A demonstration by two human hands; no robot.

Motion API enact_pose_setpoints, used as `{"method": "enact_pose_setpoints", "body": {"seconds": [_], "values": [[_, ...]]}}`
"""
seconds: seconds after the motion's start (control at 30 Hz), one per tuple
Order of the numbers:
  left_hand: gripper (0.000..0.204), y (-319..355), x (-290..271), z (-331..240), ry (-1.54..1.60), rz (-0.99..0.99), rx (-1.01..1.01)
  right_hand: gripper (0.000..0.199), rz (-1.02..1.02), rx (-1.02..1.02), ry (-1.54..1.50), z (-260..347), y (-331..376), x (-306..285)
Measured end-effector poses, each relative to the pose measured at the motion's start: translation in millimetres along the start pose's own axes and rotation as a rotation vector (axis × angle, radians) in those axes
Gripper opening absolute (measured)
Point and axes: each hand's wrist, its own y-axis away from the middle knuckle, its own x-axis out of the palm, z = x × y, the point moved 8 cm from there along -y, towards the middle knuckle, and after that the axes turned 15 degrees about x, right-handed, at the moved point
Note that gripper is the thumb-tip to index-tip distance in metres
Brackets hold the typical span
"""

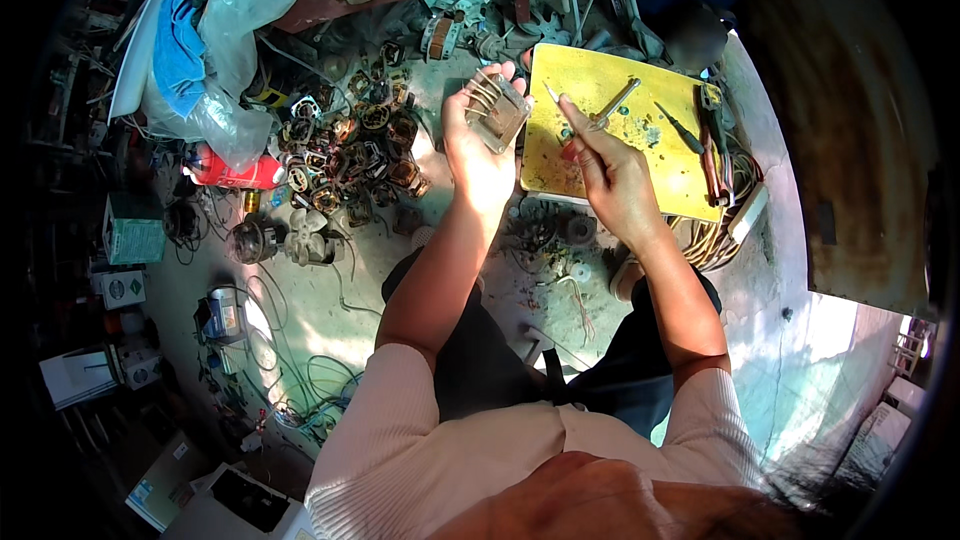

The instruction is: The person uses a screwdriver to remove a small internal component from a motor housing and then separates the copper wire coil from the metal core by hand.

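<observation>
Gripped in the left hand [478,155]: a small square motor core [500,112] with wire leads, fingers wrapped round it, held up just left of the yellow board [640,155]. Right hand [615,180] pinches a thin pointed tool [553,95], tip close to the core. Screwdriver [612,105] lies on the board, pliers [712,140] at its right edge. Pile of copper-wound coils [355,155] sits on the floor to the left, red can [235,172] beside it.

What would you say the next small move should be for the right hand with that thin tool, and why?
Probably bring the thin tool in the right hand leftward to the small metal block. The left hand holds the block raised and tilted toward it, and the tip sits just beside the block, seemingly not yet touching.
</observation>
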Motion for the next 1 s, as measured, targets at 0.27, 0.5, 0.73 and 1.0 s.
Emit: {"method": "enact_pose_setpoints", "body": {"seconds": [0.27,0.5,0.73,1.0], "values": [[0.044,-5,-11,11,0.102,-0.030,-0.098,0.047,0.105,-0.150,0.029,12,16,33],[0.046,-4,-17,16,0.101,-0.051,-0.110,0.050,0.092,-0.168,0.037,13,18,35],[0.049,-3,-20,17,0.173,-0.063,-0.182,0.056,-0.105,0.066,0.125,-30,-14,8],[0.046,-8,-24,19,0.155,-0.144,-0.200,0.056,0.084,-0.172,0.078,5,12,37]]}}
